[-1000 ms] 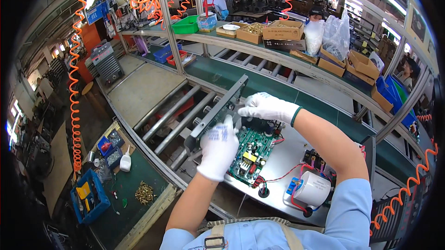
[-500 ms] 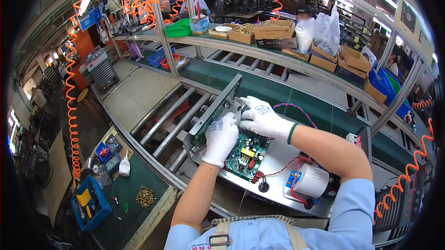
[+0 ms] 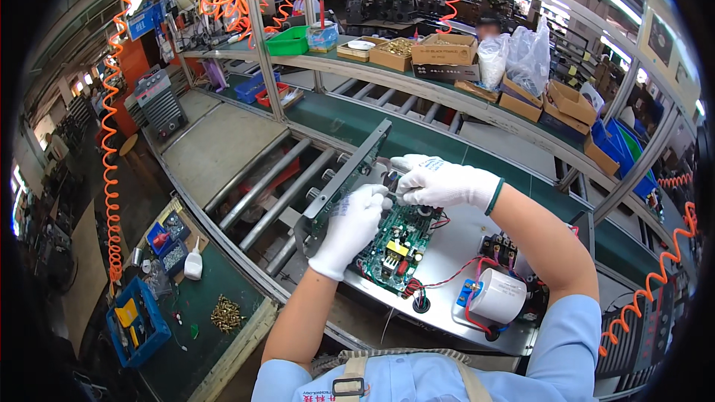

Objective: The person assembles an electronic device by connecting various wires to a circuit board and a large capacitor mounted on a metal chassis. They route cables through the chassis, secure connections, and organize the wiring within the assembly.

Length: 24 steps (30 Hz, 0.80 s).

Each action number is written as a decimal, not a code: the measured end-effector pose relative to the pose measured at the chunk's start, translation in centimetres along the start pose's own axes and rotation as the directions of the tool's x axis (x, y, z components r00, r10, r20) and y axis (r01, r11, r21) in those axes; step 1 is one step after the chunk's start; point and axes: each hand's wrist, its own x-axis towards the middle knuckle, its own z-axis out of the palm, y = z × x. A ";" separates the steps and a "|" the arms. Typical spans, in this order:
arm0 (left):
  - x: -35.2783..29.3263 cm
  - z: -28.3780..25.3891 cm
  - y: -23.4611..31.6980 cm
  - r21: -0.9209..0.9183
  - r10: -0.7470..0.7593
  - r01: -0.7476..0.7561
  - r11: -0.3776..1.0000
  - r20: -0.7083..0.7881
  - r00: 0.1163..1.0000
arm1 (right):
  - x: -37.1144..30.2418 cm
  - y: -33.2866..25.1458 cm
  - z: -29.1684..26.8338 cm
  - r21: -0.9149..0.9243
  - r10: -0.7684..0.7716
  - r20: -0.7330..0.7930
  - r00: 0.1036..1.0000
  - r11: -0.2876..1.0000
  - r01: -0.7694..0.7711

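Note:
Both my hands wear white gloves and meet behind the upright front panel (image 3: 346,178) of an open metal chassis (image 3: 454,264). My left hand (image 3: 351,229) is closed, its fingertips bunched near the panel's inner side. Closed as well, with fingers pinched together, my right hand (image 3: 450,184) faces it from the right. Whatever lies between the fingertips is small and mostly hidden. Just below the hands sits a green circuit board (image 3: 398,245) with a yellow-wrapped transformer. Red and dark wires run from it toward a large white cylindrical capacitor (image 3: 499,296) and a black terminal block (image 3: 497,249).
A roller conveyor (image 3: 272,201) lies left of the chassis. The left bench holds a blue tool crate (image 3: 138,324), a white squeeze bottle (image 3: 193,264) and a pile of brass fasteners (image 3: 226,314). Cardboard boxes (image 3: 443,50) line the shelf behind. Orange coiled hoses (image 3: 112,178) hang at both sides.
My right hand has drawn back slightly to the right and turned, its fingers closing more. My left hand has shifted a little left and down. The black terminal block has come into sight.

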 end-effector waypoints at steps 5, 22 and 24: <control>0.3 -0.3 -1.3 -0.059 0.072 -0.067 0.996 0.087 0.994 | -0.2 -0.5 -0.1 0.101 0.055 0.064 0.996 0.993 -0.061; 0.2 -0.1 -0.8 -0.143 0.080 -0.060 0.988 0.136 0.988 | -0.4 -1.7 1.1 -0.142 0.046 -0.191 0.980 0.987 -0.074; 0.1 0.0 -0.1 -0.096 0.071 -0.061 0.993 0.110 0.991 | -0.4 -3.5 0.1 -0.232 0.131 -0.121 0.984 0.960 -0.157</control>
